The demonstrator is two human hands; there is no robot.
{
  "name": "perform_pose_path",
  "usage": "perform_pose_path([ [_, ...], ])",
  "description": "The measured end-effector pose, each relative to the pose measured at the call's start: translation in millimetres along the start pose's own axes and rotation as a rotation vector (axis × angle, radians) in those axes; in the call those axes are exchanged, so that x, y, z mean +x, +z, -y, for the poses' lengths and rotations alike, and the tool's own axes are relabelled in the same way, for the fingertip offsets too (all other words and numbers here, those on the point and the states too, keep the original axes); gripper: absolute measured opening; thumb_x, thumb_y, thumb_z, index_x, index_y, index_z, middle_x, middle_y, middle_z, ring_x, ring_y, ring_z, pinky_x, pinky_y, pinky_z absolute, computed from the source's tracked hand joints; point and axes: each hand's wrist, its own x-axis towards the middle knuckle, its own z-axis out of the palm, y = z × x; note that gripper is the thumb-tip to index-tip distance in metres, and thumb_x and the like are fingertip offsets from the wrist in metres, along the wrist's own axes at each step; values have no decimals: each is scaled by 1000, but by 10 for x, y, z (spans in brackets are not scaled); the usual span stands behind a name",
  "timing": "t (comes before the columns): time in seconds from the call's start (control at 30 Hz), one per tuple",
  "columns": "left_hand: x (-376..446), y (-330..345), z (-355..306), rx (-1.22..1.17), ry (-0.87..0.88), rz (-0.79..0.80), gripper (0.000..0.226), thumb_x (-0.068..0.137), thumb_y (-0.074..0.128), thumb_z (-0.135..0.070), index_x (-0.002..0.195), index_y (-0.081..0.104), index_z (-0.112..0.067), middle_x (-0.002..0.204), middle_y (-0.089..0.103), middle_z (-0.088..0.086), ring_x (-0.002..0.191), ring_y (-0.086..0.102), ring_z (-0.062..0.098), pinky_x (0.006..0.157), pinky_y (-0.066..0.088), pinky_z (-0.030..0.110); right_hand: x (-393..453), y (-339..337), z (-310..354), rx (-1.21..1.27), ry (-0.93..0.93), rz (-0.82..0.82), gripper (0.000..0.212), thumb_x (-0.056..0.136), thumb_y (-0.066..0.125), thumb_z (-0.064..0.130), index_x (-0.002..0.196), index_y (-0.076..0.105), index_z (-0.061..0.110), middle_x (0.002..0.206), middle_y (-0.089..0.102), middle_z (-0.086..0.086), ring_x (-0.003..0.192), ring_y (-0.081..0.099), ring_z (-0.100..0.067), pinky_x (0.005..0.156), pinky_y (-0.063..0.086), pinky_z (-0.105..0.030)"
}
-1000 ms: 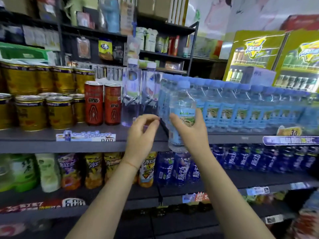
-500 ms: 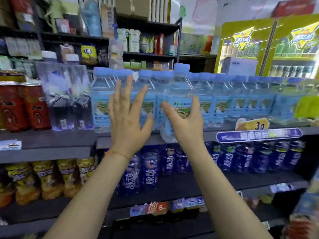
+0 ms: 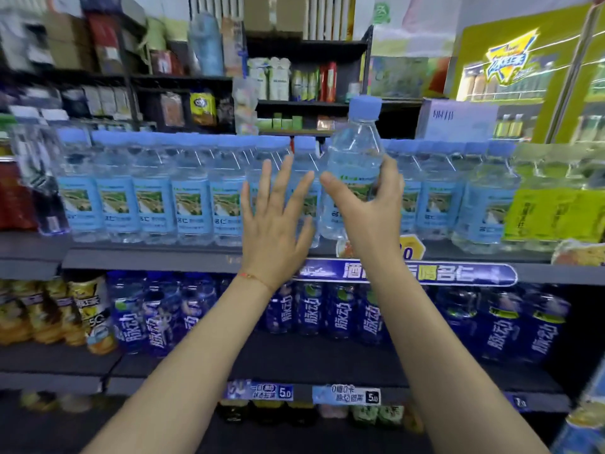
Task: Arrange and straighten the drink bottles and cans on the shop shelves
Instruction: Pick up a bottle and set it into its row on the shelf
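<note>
A long row of clear water bottles (image 3: 154,194) with blue caps and blue labels fills the upper grey shelf (image 3: 150,257). My right hand (image 3: 370,211) grips one water bottle (image 3: 355,158) by its label, lifted so its cap rises above the row. My left hand (image 3: 275,217) is spread flat with straight fingers, held in front of the bottles just left of the lifted one; whether it touches them cannot be told.
Dark blue drink bottles (image 3: 370,312) line the shelf below, with orange-yellow bottles (image 3: 49,309) at the left. Red cans (image 3: 13,194) stand at the far left, yellow-green packs (image 3: 553,208) at the far right. Price tags (image 3: 347,393) hang along the shelf edges.
The view has swung right along the shelf. My right hand has raised the bottle higher, and my left hand has opened from a curled pose and stays spread beside it.
</note>
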Motion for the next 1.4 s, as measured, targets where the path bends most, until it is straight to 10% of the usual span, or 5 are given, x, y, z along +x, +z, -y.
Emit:
perform_pose_path([
  [0.67, -19, 229, -101, 144, -34, 62, 68, 97, 44, -40, 157, 15, -26, 166, 1, 3, 152, -5, 28, 120, 2, 58, 417, -91, -408, -273, 76, 165, 84, 77, 72, 62, 138, 48, 9, 130, 55, -1, 114, 52, -18, 84, 41, -27],
  [0.87, -21, 245, -89, 144, -41, 65, 74, 96, 44, -40, 158, 7, -22, 166, 0, 3, 152, -6, 27, 121, 1, 57, 394, -109, -440, -412, 91, 210, 55, 83, 67, 59, 104, 53, 10, 75, 50, -2, 62, 44, -15, 59, 40, -43],
  [1.07, -21, 220, -116, 154, -46, 88, 72, 96, 41, -41, 158, 7, -22, 166, 1, 4, 152, -5, 27, 120, 2, 57, 270, -171, -447, -435, 63, 257, 72, 88, 69, 44, 146, 40, 12, 137, 45, -9, 118, 52, -23, 94, 43, -33],
  [1.23, -92, 120, -151, 67, -38, 127, 70, 94, 47, -35, 156, 17, -21, 166, 4, 5, 152, -3, 27, 121, 5, 55, 154, -181, -417, -408, 9, 174, 67, 91, 68, 31, 148, 36, 15, 136, 44, -8, 116, 51, -21, 94, 46, -32],
  [1.4, -340, -232, -158, -164, -85, 119, 39, 95, 51, -27, 132, 55, -17, 141, 51, 4, 131, 46, 23, 109, 34, 40, -174, -94, -417, -247, -254, 6, 28, 92, 61, 16, 119, 58, 12, 110, 51, -4, 86, 49, -7, 76, 44, -19],
])
